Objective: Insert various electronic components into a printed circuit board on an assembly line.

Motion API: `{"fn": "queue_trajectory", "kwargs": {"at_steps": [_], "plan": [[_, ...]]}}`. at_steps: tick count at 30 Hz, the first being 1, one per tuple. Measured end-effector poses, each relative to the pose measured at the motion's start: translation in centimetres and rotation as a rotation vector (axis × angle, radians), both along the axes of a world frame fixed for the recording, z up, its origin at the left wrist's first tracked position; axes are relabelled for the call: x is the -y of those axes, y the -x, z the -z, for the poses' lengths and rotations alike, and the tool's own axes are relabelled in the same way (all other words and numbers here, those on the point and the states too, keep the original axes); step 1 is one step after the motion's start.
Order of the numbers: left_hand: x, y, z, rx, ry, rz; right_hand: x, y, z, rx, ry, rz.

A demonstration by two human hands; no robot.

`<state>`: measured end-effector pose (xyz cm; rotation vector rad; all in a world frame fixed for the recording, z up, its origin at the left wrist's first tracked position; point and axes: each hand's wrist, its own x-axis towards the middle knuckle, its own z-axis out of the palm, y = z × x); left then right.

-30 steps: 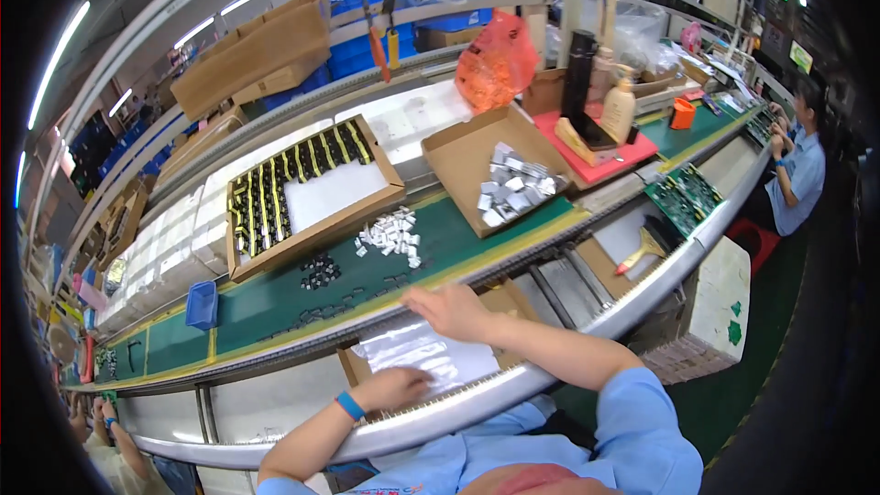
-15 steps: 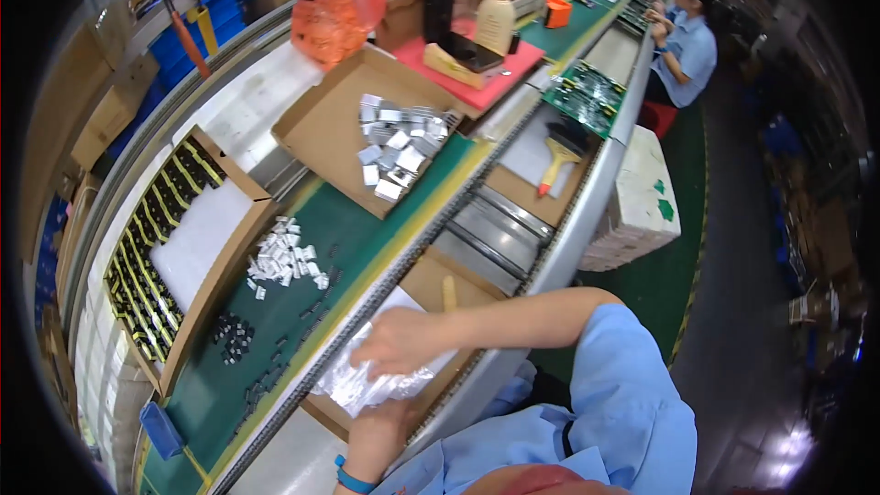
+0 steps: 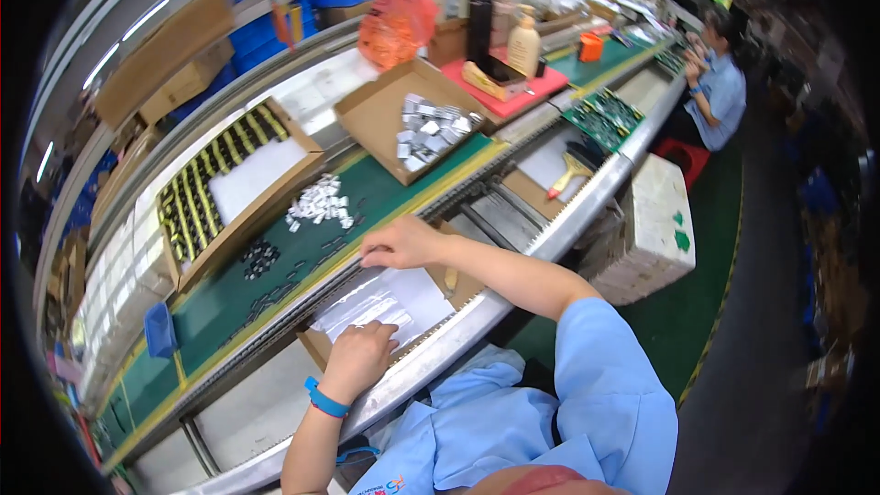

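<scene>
A thin clear plastic sheet or bag, wrinkled and shiny, lies spread on a white pad within a shallow cardboard tray on the rail line in front of me. My left hand, with a blue band at the wrist, rests on the plastic's near edge, fingers stretched out over it. Past the plastic's far side, at the rail by the green belt, my right hand has its fingers bent down toward the thumb. Whatever lies between those fingertips is too small to make out. Small dark parts lie on the belt beyond.
White parts lie on the green belt. Beyond stand a box of black-and-yellow components and a cardboard tray of silver pieces. A brush and green circuit boards lie farther right. A co-worker sits beyond.
The plastic was bunched under both hands and now lies flatter. My right hand has moved away to the far rail; my left hand shows more fully on the near edge. The view has shifted.
</scene>
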<state>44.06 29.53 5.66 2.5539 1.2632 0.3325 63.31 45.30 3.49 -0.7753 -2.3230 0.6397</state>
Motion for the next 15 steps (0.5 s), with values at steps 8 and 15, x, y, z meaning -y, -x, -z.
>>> {"fn": "queue_trajectory", "kwargs": {"at_steps": [8,15], "plan": [[3.5,-0.2,-0.6,-0.052,-0.173,0.133,1.9,-1.4,0.6,-0.088,0.076,0.124],[3.3,-0.1,1.1,-0.001,-0.205,0.106,16.2,-8.8,-3.6,0.146,-0.317,-0.114]]}}
